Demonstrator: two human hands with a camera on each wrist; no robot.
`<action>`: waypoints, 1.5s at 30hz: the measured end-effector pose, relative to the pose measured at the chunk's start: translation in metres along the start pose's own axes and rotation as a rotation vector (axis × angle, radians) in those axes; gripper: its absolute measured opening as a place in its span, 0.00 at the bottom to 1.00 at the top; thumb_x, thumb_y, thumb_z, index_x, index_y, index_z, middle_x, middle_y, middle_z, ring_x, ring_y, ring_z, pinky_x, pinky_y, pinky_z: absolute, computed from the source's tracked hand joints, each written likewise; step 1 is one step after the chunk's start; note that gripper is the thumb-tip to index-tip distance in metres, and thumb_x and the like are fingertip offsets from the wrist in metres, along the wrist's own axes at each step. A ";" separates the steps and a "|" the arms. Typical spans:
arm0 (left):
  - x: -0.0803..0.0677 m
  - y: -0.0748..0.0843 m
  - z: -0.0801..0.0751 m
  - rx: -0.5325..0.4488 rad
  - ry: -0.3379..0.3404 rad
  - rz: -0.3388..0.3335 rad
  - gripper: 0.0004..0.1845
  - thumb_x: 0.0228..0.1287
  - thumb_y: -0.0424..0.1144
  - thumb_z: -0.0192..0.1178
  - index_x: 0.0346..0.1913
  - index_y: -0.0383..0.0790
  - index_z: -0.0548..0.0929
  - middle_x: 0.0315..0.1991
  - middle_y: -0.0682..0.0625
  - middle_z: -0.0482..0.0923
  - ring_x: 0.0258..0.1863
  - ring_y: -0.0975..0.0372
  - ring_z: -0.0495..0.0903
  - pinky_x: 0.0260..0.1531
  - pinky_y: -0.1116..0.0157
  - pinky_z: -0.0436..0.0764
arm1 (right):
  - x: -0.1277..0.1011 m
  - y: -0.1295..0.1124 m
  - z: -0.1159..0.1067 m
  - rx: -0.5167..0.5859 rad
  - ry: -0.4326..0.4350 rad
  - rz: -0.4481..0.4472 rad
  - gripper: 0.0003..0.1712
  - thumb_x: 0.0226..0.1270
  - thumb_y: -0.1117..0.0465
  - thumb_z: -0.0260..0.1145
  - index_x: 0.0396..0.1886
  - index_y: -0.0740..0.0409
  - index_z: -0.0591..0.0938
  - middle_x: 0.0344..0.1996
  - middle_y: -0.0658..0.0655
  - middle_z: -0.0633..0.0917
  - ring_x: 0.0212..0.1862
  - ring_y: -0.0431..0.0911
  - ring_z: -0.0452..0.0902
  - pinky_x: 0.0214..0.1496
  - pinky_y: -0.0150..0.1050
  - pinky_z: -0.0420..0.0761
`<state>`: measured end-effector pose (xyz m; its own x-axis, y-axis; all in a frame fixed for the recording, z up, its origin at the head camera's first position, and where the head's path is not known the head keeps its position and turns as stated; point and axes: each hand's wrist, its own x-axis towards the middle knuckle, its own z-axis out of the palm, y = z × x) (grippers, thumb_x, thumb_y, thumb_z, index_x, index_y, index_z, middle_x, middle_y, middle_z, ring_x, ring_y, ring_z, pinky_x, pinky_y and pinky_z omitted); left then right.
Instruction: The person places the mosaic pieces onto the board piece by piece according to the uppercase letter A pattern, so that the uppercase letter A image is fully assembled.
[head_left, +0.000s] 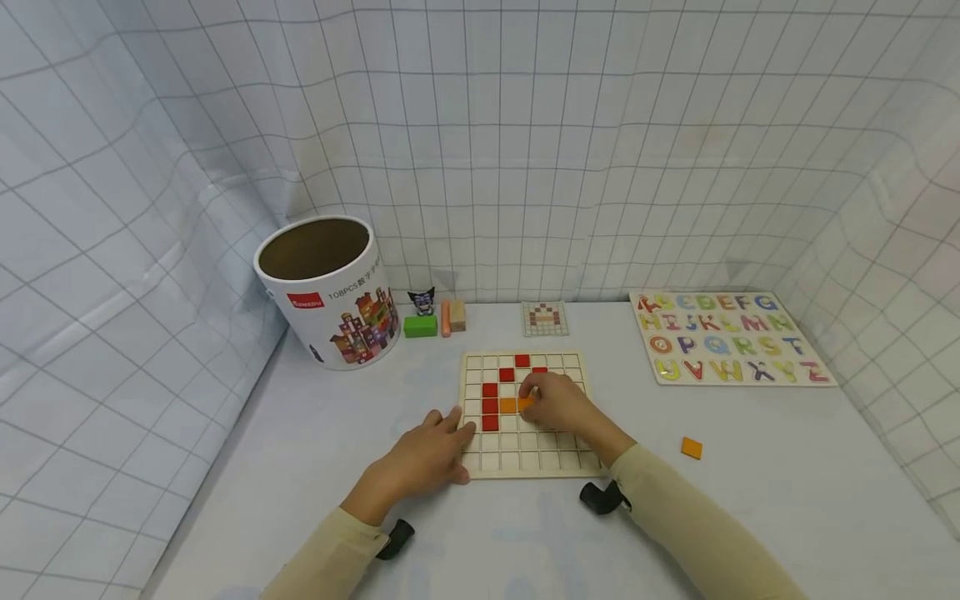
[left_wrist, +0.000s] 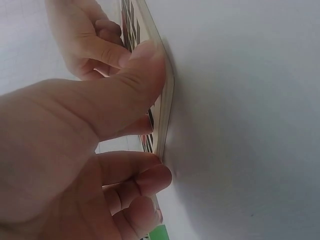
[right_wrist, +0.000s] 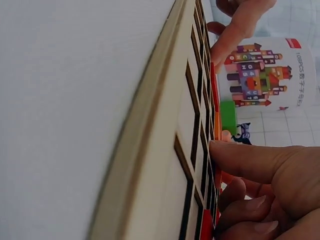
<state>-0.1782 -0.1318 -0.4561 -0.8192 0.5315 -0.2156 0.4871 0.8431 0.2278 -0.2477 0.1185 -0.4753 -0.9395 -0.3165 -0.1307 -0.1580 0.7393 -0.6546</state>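
A square wooden grid board (head_left: pixel 517 463) lies flat on the table, with red tiles (head_left: pixel 490 407) and an orange tile (head_left: pixel 507 406) set in some cells. My left hand (head_left: pixel 427 457) holds the board's near left corner. In the left wrist view, the thumb (left_wrist: pixel 145 65) lies over the rim and the other fingers bend along the edge. Over the middle of the board, my right hand (head_left: pixel 558 402) pinches a second orange tile (head_left: pixel 526 404) beside the first. Its fingers partly cover that tile and the cells around it. Another orange tile (head_left: pixel 692 448) lies right of the board.
A small patterned grid card (head_left: pixel 545 318) lies behind the board. At the back left stands a large printed bucket (head_left: pixel 330 308), beside a green block (head_left: pixel 420 326), an orange stick (head_left: pixel 446 318), a wooden block (head_left: pixel 457 316) and a small dark figure (head_left: pixel 422 301). An alphabet puzzle board (head_left: pixel 731 337) lies back right.
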 end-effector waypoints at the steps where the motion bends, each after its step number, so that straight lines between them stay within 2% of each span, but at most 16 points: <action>1: 0.000 0.000 0.000 -0.001 -0.002 -0.001 0.40 0.62 0.52 0.70 0.73 0.39 0.72 0.76 0.35 0.62 0.60 0.50 0.70 0.55 0.53 0.78 | 0.000 0.000 -0.001 0.003 -0.002 0.004 0.13 0.59 0.61 0.76 0.43 0.51 0.85 0.23 0.50 0.78 0.26 0.44 0.69 0.30 0.37 0.67; 4: 0.000 0.001 0.000 -0.009 -0.006 0.000 0.40 0.62 0.52 0.70 0.73 0.39 0.72 0.77 0.36 0.61 0.61 0.49 0.70 0.55 0.52 0.78 | -0.008 0.002 -0.011 0.072 -0.002 -0.011 0.16 0.61 0.60 0.75 0.48 0.53 0.84 0.22 0.51 0.77 0.23 0.43 0.68 0.26 0.37 0.68; 7: 0.000 0.002 -0.001 -0.007 -0.003 0.000 0.40 0.62 0.52 0.70 0.73 0.40 0.72 0.77 0.36 0.61 0.61 0.50 0.70 0.55 0.52 0.78 | -0.028 0.011 -0.034 0.170 0.015 -0.056 0.18 0.65 0.59 0.72 0.54 0.57 0.83 0.24 0.52 0.76 0.22 0.44 0.67 0.24 0.37 0.68; 11: 0.001 0.002 -0.002 -0.003 -0.006 -0.001 0.40 0.62 0.52 0.70 0.74 0.40 0.72 0.77 0.36 0.61 0.61 0.50 0.70 0.55 0.53 0.78 | -0.070 0.049 -0.072 0.215 0.017 -0.089 0.18 0.69 0.57 0.71 0.55 0.59 0.82 0.30 0.54 0.77 0.30 0.46 0.71 0.27 0.36 0.71; 14: 0.001 0.003 -0.003 0.003 -0.009 0.008 0.40 0.62 0.52 0.70 0.74 0.39 0.71 0.77 0.36 0.61 0.60 0.50 0.70 0.55 0.53 0.78 | -0.110 0.093 -0.096 0.224 0.014 -0.023 0.20 0.69 0.56 0.71 0.56 0.60 0.82 0.34 0.56 0.78 0.29 0.47 0.74 0.26 0.36 0.74; 16: 0.001 0.003 -0.003 0.010 -0.008 0.015 0.40 0.63 0.52 0.70 0.74 0.39 0.71 0.77 0.36 0.61 0.60 0.50 0.70 0.55 0.53 0.77 | -0.136 0.122 -0.109 0.224 0.043 0.046 0.21 0.70 0.55 0.70 0.57 0.61 0.81 0.36 0.57 0.78 0.28 0.46 0.75 0.25 0.36 0.74; 18: 0.000 0.004 -0.004 0.009 -0.008 0.014 0.40 0.63 0.52 0.70 0.74 0.39 0.71 0.77 0.35 0.61 0.60 0.50 0.70 0.55 0.53 0.77 | -0.157 0.146 -0.115 0.251 0.092 0.132 0.23 0.71 0.55 0.69 0.59 0.64 0.79 0.37 0.56 0.77 0.26 0.44 0.74 0.25 0.37 0.73; 21: -0.001 0.003 -0.004 0.003 -0.010 0.006 0.40 0.62 0.52 0.70 0.74 0.38 0.72 0.77 0.35 0.61 0.60 0.50 0.70 0.55 0.53 0.78 | -0.176 0.167 -0.115 0.258 0.148 0.231 0.27 0.73 0.52 0.68 0.62 0.65 0.78 0.40 0.54 0.78 0.28 0.41 0.73 0.27 0.36 0.73; 24: -0.001 0.003 -0.003 0.002 -0.013 -0.003 0.40 0.62 0.52 0.71 0.73 0.39 0.72 0.77 0.36 0.61 0.60 0.51 0.71 0.54 0.54 0.78 | -0.180 0.172 -0.109 0.257 0.127 0.262 0.31 0.71 0.50 0.69 0.66 0.64 0.76 0.46 0.56 0.78 0.31 0.40 0.72 0.30 0.36 0.74; 28: 0.000 0.002 -0.002 0.008 -0.010 0.006 0.40 0.62 0.52 0.70 0.73 0.39 0.72 0.76 0.36 0.62 0.60 0.51 0.71 0.55 0.54 0.78 | -0.175 0.167 -0.100 0.214 0.095 0.248 0.33 0.67 0.51 0.72 0.66 0.63 0.76 0.50 0.61 0.78 0.35 0.41 0.72 0.31 0.36 0.76; 31: 0.001 0.002 -0.002 0.011 -0.006 0.012 0.40 0.62 0.52 0.70 0.73 0.39 0.72 0.76 0.36 0.62 0.60 0.51 0.71 0.55 0.54 0.78 | -0.170 0.161 -0.097 0.157 0.103 0.242 0.30 0.65 0.52 0.74 0.61 0.62 0.79 0.48 0.60 0.79 0.39 0.44 0.72 0.33 0.36 0.76; 36: -0.001 0.001 -0.001 0.008 -0.012 -0.005 0.40 0.62 0.53 0.70 0.73 0.40 0.72 0.77 0.36 0.62 0.61 0.50 0.71 0.55 0.53 0.78 | -0.164 0.155 -0.093 0.037 0.121 0.205 0.22 0.63 0.51 0.76 0.50 0.60 0.84 0.46 0.56 0.83 0.47 0.49 0.74 0.43 0.41 0.75; 40: -0.002 0.002 -0.001 0.004 -0.008 -0.013 0.40 0.62 0.52 0.70 0.74 0.40 0.72 0.77 0.36 0.62 0.61 0.51 0.71 0.55 0.53 0.78 | -0.161 0.153 -0.093 0.047 0.127 0.200 0.20 0.62 0.53 0.76 0.46 0.60 0.81 0.39 0.54 0.81 0.41 0.45 0.74 0.39 0.38 0.74; 45: -0.003 0.002 -0.002 0.001 -0.011 -0.015 0.40 0.63 0.53 0.70 0.74 0.41 0.71 0.77 0.37 0.61 0.62 0.51 0.71 0.56 0.53 0.78 | -0.162 0.155 -0.092 0.093 0.152 0.147 0.19 0.67 0.54 0.72 0.50 0.60 0.78 0.33 0.53 0.76 0.35 0.41 0.71 0.35 0.34 0.71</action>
<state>-0.1756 -0.1317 -0.4535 -0.8230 0.5196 -0.2297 0.4749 0.8511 0.2239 -0.1482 0.3388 -0.4875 -0.9864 -0.1113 -0.1211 0.0062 0.7106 -0.7035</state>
